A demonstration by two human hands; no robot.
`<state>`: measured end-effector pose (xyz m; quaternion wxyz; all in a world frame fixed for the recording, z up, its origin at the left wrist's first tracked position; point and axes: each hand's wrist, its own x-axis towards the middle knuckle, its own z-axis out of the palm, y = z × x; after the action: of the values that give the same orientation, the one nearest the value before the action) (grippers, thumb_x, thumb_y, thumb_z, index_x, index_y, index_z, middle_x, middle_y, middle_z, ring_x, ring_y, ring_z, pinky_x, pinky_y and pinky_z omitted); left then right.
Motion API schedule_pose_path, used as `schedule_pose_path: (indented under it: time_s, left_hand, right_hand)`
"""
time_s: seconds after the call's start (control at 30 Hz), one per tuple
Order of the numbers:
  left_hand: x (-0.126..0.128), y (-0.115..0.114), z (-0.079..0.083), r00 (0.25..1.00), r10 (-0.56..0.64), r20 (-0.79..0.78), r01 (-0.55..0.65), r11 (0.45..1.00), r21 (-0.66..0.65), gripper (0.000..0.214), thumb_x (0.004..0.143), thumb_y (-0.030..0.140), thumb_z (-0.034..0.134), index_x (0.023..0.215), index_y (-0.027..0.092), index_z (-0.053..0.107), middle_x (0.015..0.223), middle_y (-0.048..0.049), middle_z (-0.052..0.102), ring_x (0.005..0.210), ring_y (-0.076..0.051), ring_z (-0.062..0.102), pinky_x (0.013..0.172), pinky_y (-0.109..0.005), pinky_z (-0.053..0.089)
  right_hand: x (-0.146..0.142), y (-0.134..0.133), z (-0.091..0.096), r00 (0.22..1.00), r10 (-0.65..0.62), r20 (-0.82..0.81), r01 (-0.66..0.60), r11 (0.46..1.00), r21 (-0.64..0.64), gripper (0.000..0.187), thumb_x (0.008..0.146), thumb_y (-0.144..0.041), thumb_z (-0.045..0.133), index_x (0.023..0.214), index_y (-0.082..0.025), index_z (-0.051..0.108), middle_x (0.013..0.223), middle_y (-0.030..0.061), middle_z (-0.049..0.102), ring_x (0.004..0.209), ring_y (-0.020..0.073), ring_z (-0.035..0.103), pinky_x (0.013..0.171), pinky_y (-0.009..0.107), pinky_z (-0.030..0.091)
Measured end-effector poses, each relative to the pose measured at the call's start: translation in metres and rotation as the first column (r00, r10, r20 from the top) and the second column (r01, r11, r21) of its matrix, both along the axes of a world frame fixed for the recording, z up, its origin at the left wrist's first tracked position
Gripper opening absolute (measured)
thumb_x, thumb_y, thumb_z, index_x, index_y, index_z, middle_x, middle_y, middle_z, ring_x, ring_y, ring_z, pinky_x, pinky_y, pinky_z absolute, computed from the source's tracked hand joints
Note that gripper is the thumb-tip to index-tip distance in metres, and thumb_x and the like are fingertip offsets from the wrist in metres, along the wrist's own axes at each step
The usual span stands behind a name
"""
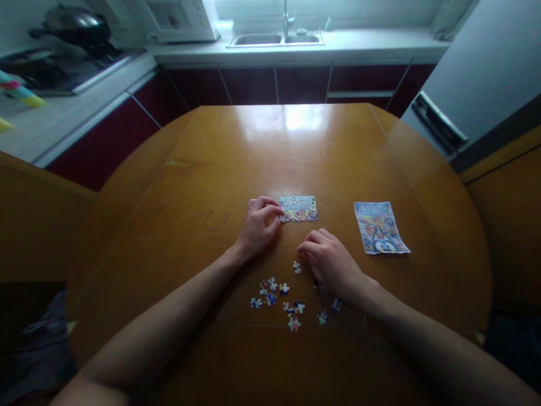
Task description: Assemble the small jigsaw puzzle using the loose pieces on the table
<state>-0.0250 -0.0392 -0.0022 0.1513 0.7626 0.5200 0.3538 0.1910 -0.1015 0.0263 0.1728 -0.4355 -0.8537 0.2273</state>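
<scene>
The person's left hand [260,223] lay at the left end of a joined puzzle [299,208], bent fingers [273,209] at its edge, the tips close to its lower corner; I couldn't tell whether they pinched it or only rested there. The puzzle lay flat on the wooden tabletop [190,225], just right of those fingers, its near edge knobbly and unfinished.

The right hand [333,264] was nearer the person's body, below the puzzle's right end and apart from it. Its fingers [311,237] were curled and drawn together, tips turned down, and from my spot I couldn't see whether they pinched anything. One loose piece [297,267] lay just on the body side of those tips. More loose pieces [271,298] were scattered nearer the body, between the two forearms, with a dark piece [318,285] partly hidden beside the right hand.

A creased picture sheet [378,225] lay to the right of the right fingers, well apart. Far beyond both hands' fingers stood a sink [257,39].
</scene>
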Motion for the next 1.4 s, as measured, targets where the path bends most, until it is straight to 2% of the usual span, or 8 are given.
schedule_pose_path:
  time_s: [0.2,0.37,0.43,0.57,0.67,0.83,0.97,1.4]
  left_hand:
    - [0.0,0.0,0.001,1.0,-0.005,-0.004,0.005,1.0,0.0,0.014,0.089,0.013,0.059,0.087,0.021,0.07,0.104,-0.0042,0.061,0.106,-0.022,0.052,0.099,-0.042,0.043]
    - [0.001,0.0,0.001,1.0,-0.011,0.007,0.011,1.0,0.006,0.012,0.088,0.013,0.062,0.086,0.021,0.07,0.103,-0.0039,0.061,0.105,-0.021,0.052,0.097,-0.041,0.044]
    - [0.0,0.0,0.0,1.0,-0.009,0.011,0.009,1.0,0.008,0.012,0.088,0.013,0.062,0.086,0.021,0.07,0.103,-0.0037,0.061,0.105,-0.021,0.051,0.098,-0.041,0.044]
    - [0.0,0.0,-0.001,1.0,0.001,0.013,-0.001,1.0,0.012,0.013,0.088,0.012,0.062,0.086,0.021,0.07,0.103,-0.0036,0.062,0.104,-0.021,0.052,0.098,-0.041,0.044]
    - [0.0,0.0,-0.001,1.0,-0.002,0.009,0.002,1.0,0.01,0.013,0.088,0.012,0.061,0.087,0.022,0.071,0.103,-0.0039,0.062,0.105,-0.022,0.052,0.097,-0.041,0.044]
    - [0.0,0.0,0.0,1.0,0.003,0.003,-0.003,1.0,0.004,0.013,0.087,0.012,0.061,0.086,0.022,0.07,0.103,-0.0038,0.061,0.105,-0.022,0.052,0.098,-0.042,0.044]
    - [0.0,0.0,0.0,1.0,-0.001,0.005,0.001,1.0,0.003,0.014,0.087,0.011,0.061,0.086,0.021,0.07,0.103,-0.0036,0.061,0.105,-0.021,0.052,0.098,-0.041,0.044]
    - [0.0,0.001,0.0,1.0,-0.003,-0.001,0.003,1.0,0.003,0.013,0.088,0.012,0.061,0.086,0.021,0.07,0.103,-0.0039,0.061,0.104,-0.022,0.052,0.097,-0.042,0.045]
  right_hand:
    - [-0.002,-0.004,0.003,0.999,-0.013,0.033,0.013,1.0,-0.019,0.011,0.092,-0.021,0.062,0.083,-0.018,0.068,0.09,0.0054,0.063,0.088,0.0193,0.051,0.08,0.032,0.041]
    - [-0.004,-0.009,-0.002,0.997,0.009,0.071,-0.008,1.0,-0.022,0.019,0.081,-0.034,0.077,0.077,-0.02,0.065,0.088,0.0046,0.063,0.088,0.0211,0.052,0.077,0.033,0.041]
    - [-0.005,-0.009,-0.005,0.997,0.021,0.068,-0.02,1.0,-0.023,0.019,0.079,-0.033,0.079,0.077,-0.02,0.065,0.088,0.0046,0.063,0.088,0.0213,0.052,0.076,0.033,0.041]
    - [-0.005,-0.009,-0.005,0.998,0.062,0.034,-0.061,0.998,-0.028,0.009,0.085,-0.022,0.071,0.078,-0.02,0.066,0.089,0.005,0.062,0.089,0.0205,0.052,0.077,0.033,0.041]
    - [-0.004,-0.009,-0.003,0.998,0.064,0.016,-0.063,0.997,-0.041,0.008,0.088,-0.019,0.067,0.079,-0.021,0.068,0.089,0.0048,0.062,0.088,0.02,0.052,0.076,0.032,0.041]
    - [-0.002,-0.007,-0.001,0.999,0.038,0.012,-0.037,0.998,-0.056,0.006,0.085,-0.02,0.072,0.081,-0.02,0.068,0.09,0.005,0.062,0.09,0.0205,0.052,0.079,0.033,0.042]
    - [0.003,-0.005,0.0,0.996,0.068,0.065,-0.063,0.996,-0.07,0.008,0.081,-0.021,0.077,0.081,-0.021,0.069,0.09,0.0041,0.063,0.09,0.0215,0.053,0.08,0.034,0.041]
    - [0.001,-0.008,0.0,0.992,0.077,0.096,-0.073,0.996,-0.045,0.007,0.082,-0.02,0.075,0.081,-0.021,0.068,0.09,0.0044,0.062,0.088,0.0207,0.051,0.076,0.033,0.036]
